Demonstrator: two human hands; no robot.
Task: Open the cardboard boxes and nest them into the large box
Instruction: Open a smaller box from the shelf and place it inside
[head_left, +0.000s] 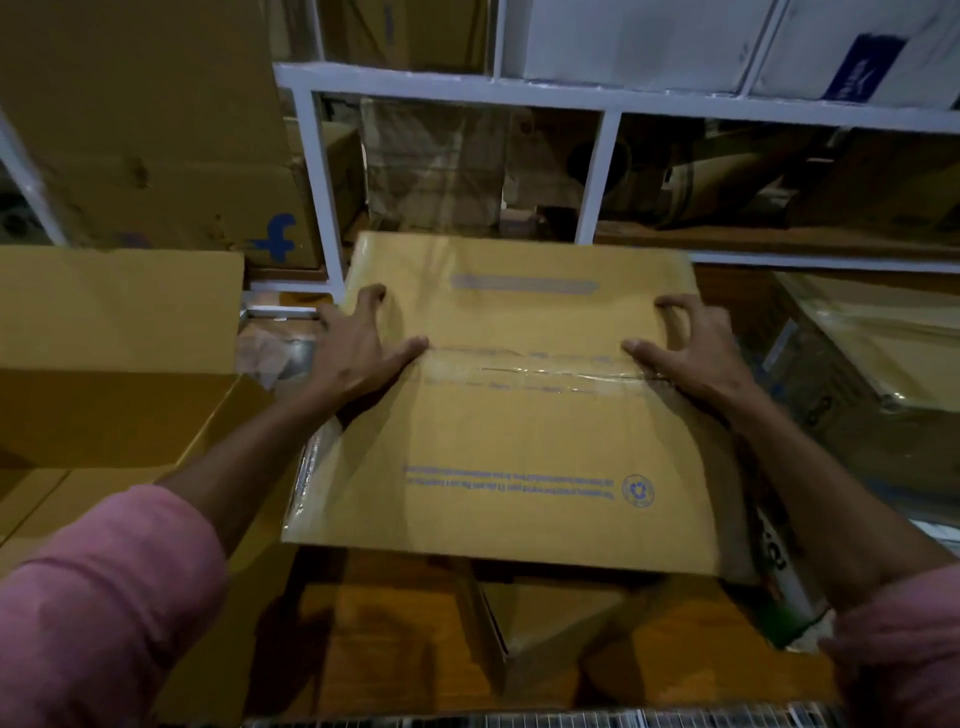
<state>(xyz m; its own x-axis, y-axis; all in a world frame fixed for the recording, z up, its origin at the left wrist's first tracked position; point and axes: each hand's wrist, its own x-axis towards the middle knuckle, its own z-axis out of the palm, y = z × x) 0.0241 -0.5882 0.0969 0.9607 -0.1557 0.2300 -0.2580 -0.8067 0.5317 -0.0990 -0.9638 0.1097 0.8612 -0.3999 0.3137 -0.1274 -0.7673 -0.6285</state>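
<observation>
Your two hands are set well apart on the top of a sealed cardboard box (519, 415), one at each end of its tape seam (530, 371); your left hand (358, 345) lies at the box's left edge with the fingers spread and bent, the fingertips pressing into the top panel and the thumb resting on the end of the clear tape; your right hand (691, 343) mirrors it at the right edge, fingers curled like a claw onto the cardboard, thumb laid along the tape; neither hand wraps round anything you could call a grip; the box lies flat-topped between your forearms, its blue printed text (509, 486) and round mark nearer to you than the hands and reading upside down; below the box's near edge, under your wrists, an open carton (545, 623) shows its brown inside; to the left of your left hand stands a large box (119, 358) with a flap raised; beyond it, a carton (156, 156) with a blue letter mark; past your fingertips runs a white shelf frame (597, 98) crammed with more cardboard; to the right of your right hand sits a plastic-wrapped bundle (883, 343); both of your sleeves (104, 613) are pink.
</observation>
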